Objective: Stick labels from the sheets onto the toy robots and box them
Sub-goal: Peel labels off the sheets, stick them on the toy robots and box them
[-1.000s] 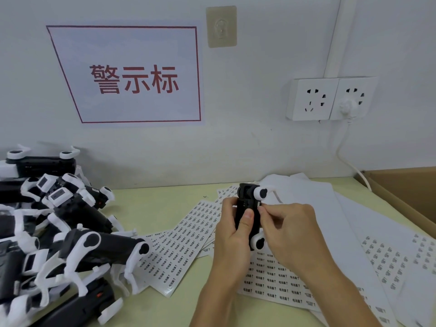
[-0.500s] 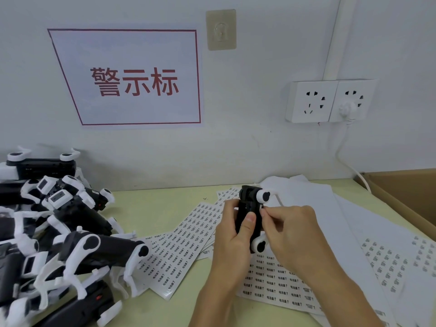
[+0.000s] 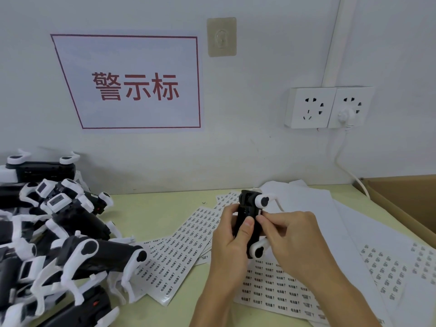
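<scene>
Left hand point(image 3: 232, 239) grips toy robot point(image 3: 247, 223) upright, thumb on front; right hand point(image 3: 290, 239) pinches its side. Label sheets point(image 3: 186, 246) beneath; robot pile point(image 3: 54, 234) left, box point(image 3: 405, 201) right.

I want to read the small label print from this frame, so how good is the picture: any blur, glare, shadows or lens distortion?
Head view: light is soft and even, with no glare; the wide lens skews the wall sign into a slanted shape; print on the label sheets is too small and soft to read; the left hand, right hand and toy robot look reasonably sharp; only faint shadows beneath the robot pile.
</scene>
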Available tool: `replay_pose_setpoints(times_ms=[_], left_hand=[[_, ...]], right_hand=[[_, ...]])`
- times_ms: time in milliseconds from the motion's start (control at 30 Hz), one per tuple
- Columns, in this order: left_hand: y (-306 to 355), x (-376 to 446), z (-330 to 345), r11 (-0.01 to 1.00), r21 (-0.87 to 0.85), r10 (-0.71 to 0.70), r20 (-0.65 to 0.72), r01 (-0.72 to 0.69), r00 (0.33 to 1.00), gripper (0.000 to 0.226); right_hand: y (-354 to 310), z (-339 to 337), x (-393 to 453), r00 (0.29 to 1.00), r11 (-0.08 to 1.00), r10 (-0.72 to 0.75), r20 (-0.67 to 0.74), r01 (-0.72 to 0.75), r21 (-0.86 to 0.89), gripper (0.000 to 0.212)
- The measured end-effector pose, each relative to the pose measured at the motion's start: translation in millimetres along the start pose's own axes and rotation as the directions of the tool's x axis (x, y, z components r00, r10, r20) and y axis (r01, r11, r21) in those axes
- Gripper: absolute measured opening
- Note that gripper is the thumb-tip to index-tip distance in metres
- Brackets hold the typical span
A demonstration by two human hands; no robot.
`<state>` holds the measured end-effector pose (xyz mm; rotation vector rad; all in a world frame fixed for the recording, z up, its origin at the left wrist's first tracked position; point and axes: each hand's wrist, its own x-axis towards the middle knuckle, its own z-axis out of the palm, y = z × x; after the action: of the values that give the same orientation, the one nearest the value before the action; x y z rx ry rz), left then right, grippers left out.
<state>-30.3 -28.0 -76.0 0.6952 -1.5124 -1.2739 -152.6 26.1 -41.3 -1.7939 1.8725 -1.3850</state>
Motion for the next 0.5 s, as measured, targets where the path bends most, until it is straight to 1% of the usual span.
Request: replay_pose_setpoints(times_ms=[200,333,500], left_hand=[[0.7,-0.7,0.8,1.000,0.027,0.001,0.013,-0.002,1.000,0.019],[1.0,-1.8,0.9,0.999,0.036,0.004,0.025,-0.005,1.000,0.021],[1.0,-2.5,1.9,0.998,0.056,0.014,0.030,-0.016,0.999,0.021]], right_hand=[[2.2,-0.9,1.2,1.000,1.000,0.006,0.002,-0.006,-0.001,0.040],[0.4,-1.1,0.9,1.000,0.999,-0.007,-0.015,0.006,-0.048,0.043],[-1.6,1.0,-1.0,0.998,0.999,0.012,-0.054,-0.014,-0.036,0.048]])
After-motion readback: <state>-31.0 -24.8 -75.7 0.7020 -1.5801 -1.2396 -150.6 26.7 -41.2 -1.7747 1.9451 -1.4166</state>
